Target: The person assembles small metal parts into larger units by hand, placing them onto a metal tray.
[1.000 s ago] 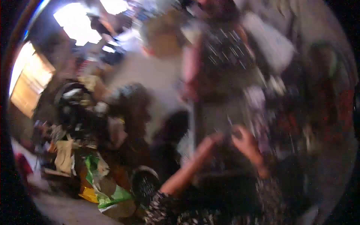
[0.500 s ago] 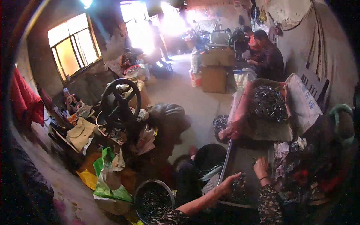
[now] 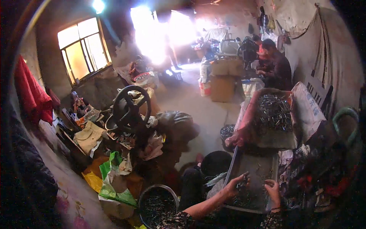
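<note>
Dark patterned sleeves (image 3: 173, 221) come in at the near edge. Where do the hands sit?

Both are over the near part of a grey tray (image 3: 253, 162). The left hand (image 3: 237, 187) is by the tray's left edge, half curled, with a few small metal pieces (image 3: 242, 184) held in the fingers.

And the right hand (image 3: 272, 189)?

Close to the tray's right edge, thumb and fingertips drawn almost together. I cannot tell whether a piece is pinched there.

How much room is there to move?

A narrow gap between the two hands, near but apart. Beyond them the tray runs on to its far end with only a few loose bits, and a raised pale rim follows its left side.

How do the pieces look?

Slim, short and dark with a dull shine, too small for more detail. Others lie in the tray below the left hand, and a round basin (image 3: 178, 198) to the near left holds plenty alike.

Farther off?

A dark tub (image 3: 216, 162) left of the tray. Past the tray's far end, a bin (image 3: 272, 142) with pink cloth (image 3: 244, 129) on its left edge, a white sack (image 3: 310, 107) on its right, and shiny slivers heaped inside. Pale floor (image 3: 190, 101) stretches far between a black handwheel (image 3: 131, 108) and cardboard boxes (image 3: 222, 89). A co-worker (image 3: 280, 65) sits far right.
</note>
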The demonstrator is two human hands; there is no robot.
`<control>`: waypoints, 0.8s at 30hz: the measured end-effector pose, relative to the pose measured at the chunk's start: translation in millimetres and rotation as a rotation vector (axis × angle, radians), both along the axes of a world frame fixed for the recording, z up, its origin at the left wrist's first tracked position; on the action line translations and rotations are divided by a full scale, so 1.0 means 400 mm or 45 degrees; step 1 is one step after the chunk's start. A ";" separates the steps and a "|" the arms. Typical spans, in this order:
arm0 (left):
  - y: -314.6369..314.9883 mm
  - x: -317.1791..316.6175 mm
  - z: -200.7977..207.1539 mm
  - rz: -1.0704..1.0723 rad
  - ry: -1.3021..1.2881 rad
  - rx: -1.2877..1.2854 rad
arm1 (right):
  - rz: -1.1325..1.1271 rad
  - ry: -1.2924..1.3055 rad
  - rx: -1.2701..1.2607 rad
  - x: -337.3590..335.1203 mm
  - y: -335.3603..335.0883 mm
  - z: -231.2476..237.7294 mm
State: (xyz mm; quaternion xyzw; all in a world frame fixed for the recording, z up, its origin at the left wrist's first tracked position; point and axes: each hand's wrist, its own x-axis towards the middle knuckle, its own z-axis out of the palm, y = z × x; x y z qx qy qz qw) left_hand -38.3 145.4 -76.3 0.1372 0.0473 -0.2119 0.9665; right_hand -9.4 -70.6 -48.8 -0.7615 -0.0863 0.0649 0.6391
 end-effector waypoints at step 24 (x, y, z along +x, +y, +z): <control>0.002 0.018 -0.004 0.121 0.100 -0.103 | -0.229 -0.024 0.251 0.063 -0.013 -0.099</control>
